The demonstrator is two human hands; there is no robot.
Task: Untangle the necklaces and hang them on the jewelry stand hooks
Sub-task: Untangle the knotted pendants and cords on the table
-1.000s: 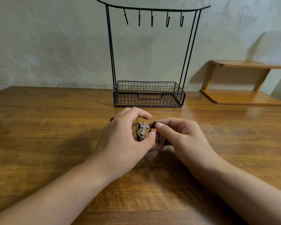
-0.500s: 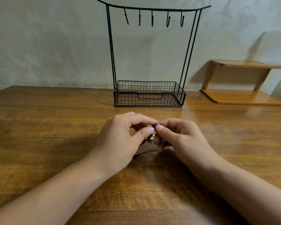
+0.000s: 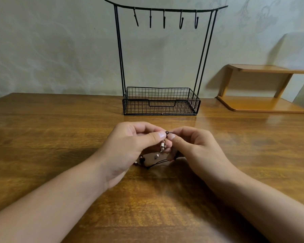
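Observation:
A tangle of dark-cord necklaces with small beads and a silvery pendant hangs between my two hands just above the wooden table. My left hand pinches the cord near a dark bead between thumb and fingers. My right hand pinches the same spot from the other side. Loose cord trails down to the table below my hands. The black wire jewelry stand stands behind them at the wall, its several hooks bare.
The stand's wire basket base holds nothing visible. A small wooden two-tier shelf sits at the back right on the table. A pale wall runs right behind the stand.
My left hand closed its fingers over the pendant and now pinches the cord. Both hands lifted the tangle slightly, so the pendant and beads hang below my fingertips.

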